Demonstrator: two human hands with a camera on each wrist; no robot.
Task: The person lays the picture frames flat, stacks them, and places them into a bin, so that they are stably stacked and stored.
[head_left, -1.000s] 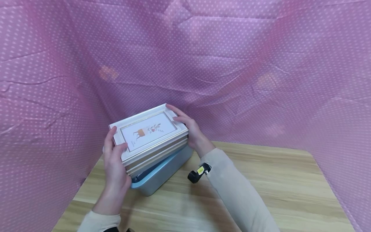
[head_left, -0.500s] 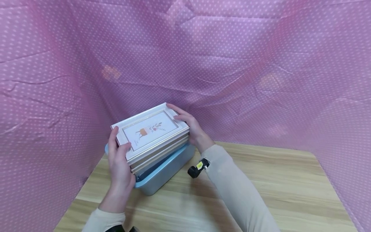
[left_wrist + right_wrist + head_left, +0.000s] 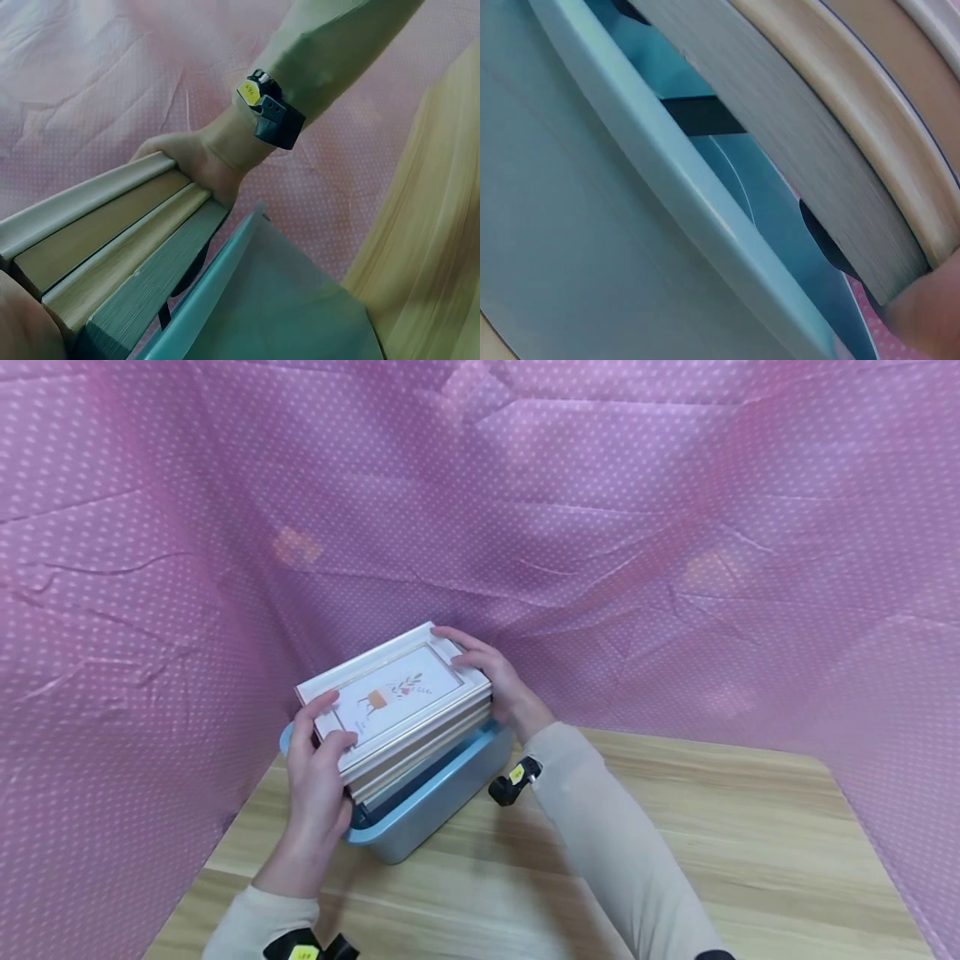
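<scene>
Both hands hold a stack of several picture frames over a light blue bin (image 3: 427, 817). The top picture frame (image 3: 360, 673) is white with a gold inner line and a drawing of an animal with leafy antlers. My left hand (image 3: 318, 768) grips the stack's near left end, two fingertips over the top rim. At the far right end my right hand (image 3: 504, 683) grips it likewise, fingers spread on the corner. Beneath lie a beige-gold frame (image 3: 127, 247) and, lowest, a grey frame (image 3: 802, 142). The stack tilts slightly above the bin's rim (image 3: 697, 195); dark parts show underneath.
The bin stands on a wooden table (image 3: 720, 827), toward its left side. Pink dotted cloth (image 3: 480, 527) hangs behind and on both sides, close to the stack. A black wrist camera (image 3: 515, 780) juts from the right sleeve over the table.
The left fingers have slid farther onto the top frame. The stack has risen slightly, and more of the bin's inside shows beneath it. The right hand keeps its grip.
</scene>
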